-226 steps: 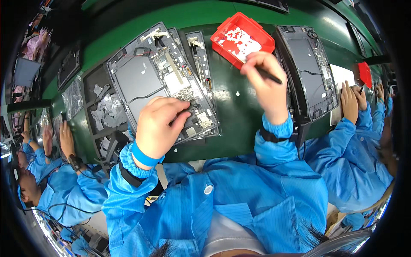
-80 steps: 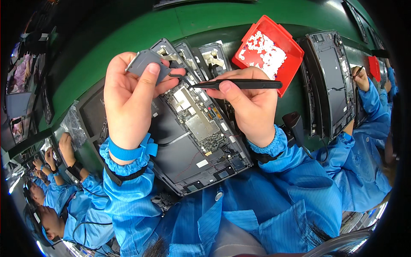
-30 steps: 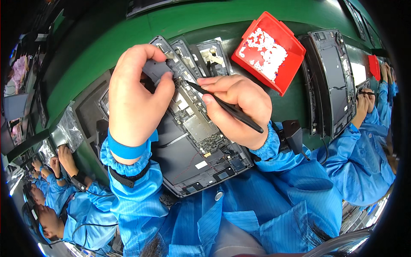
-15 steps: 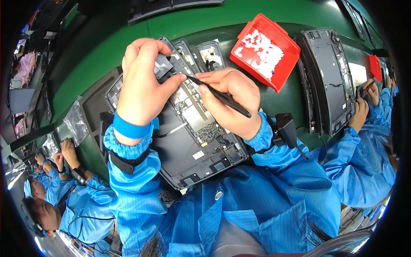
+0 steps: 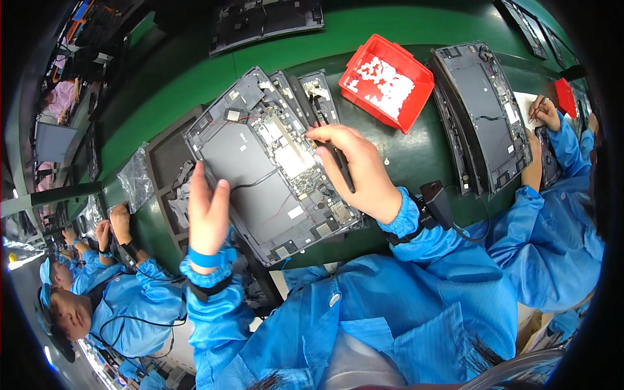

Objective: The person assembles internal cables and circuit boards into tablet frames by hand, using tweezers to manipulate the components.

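1. One opened tablet lies by the front edge of my desk.
2. My left hand, fingers apart at its left edge, should steady lightly.
3. My right hand clamps black tweezers; best kept off the circuit board.

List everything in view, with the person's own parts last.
Open panel: one, dark grey, centre
Rear panels: at least two, grey, behind it
Stacked panels: at least two, grey, right
Far panel: one, dark, top
Bins: two, red, centre-right and far right
White pieces: many, white, nearer bin
Tray: one, black, left
Plastic bag: one, clear, left of tray
Table: one, green, underneath
Box: one, black, centre-right
Co-workers: several, blue-sleeved, both sides
Tweezers: one, black, open panel's right edge
Wristband: one, blue, left wrist
Smock: one, blue, bottom
Left hand: one, bare, open panel's left edge
Right hand: one, bare, holding tweezers
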The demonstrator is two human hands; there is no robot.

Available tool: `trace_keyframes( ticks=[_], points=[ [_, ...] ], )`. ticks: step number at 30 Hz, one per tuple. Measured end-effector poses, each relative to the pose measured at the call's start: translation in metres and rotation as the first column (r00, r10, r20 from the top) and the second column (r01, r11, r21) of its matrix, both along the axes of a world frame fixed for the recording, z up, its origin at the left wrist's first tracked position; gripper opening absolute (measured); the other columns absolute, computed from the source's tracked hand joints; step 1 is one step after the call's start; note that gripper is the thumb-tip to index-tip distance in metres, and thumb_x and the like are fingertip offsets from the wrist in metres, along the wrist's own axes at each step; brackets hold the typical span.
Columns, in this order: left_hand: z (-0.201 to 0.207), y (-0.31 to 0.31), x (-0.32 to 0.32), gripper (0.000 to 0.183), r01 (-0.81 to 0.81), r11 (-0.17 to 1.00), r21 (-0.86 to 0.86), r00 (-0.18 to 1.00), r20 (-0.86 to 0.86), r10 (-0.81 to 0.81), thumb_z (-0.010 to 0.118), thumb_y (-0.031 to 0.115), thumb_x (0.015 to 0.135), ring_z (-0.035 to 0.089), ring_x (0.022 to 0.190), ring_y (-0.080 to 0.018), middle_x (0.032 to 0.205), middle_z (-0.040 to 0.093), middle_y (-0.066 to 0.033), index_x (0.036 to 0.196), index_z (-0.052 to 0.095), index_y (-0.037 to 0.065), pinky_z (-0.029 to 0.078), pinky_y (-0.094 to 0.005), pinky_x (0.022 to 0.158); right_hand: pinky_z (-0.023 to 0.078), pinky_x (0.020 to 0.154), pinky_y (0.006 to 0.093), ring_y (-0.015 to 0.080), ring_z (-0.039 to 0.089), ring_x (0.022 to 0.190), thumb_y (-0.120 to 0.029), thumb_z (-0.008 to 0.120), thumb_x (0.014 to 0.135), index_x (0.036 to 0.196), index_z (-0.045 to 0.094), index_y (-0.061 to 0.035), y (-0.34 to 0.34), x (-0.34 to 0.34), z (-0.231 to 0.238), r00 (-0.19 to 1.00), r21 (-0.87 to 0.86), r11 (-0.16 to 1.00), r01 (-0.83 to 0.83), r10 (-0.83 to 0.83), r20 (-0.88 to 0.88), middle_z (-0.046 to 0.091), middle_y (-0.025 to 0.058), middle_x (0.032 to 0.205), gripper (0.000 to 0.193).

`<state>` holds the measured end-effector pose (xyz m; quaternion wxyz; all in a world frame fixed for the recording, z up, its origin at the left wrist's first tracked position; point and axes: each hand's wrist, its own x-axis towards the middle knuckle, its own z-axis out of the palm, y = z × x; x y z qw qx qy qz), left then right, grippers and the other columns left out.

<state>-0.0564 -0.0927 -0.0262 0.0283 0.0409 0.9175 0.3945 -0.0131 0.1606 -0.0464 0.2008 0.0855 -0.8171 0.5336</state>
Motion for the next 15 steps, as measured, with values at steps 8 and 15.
trace_keyframes(
  ticks=[8, 15],
  points=[
    [-0.008, 0.019, 0.010, 0.040, -0.192, 0.793, 0.578, 0.951, -0.089, 0.295, 0.044, -0.003, 0.088, 0.032, 0.128, -0.0238, 0.135, 0.037, -0.0161, 0.127, 0.038, -0.001, 0.026, -0.0348, 0.104, 0.043, 0.087, 0.0327, 0.0244, 0.055, 0.098, 0.005, 0.052, 0.079, 0.107, 0.052, -0.0003, -0.011, 0.005, 0.000, 1.000, -0.263, 0.965, -0.006, 0.012, 0.021, 0.057, 0.0128, 0.101, 0.029],
    [0.029, -0.002, -0.031, 0.035, -0.187, 0.640, 0.745, 0.952, -0.022, 0.305, 0.045, -0.005, 0.085, 0.049, 0.105, -0.0178, 0.117, 0.050, -0.0124, 0.120, 0.041, -0.003, 0.038, -0.0299, 0.094, 0.039, 0.095, 0.0294, 0.0176, 0.050, 0.111, 0.002, 0.048, 0.088, 0.116, 0.046, 0.0027, -0.007, -0.004, 0.027, 0.969, -0.597, 0.771, -0.219, 0.243, -0.042, 0.053, 0.0119, 0.115, 0.029]
  ],
)
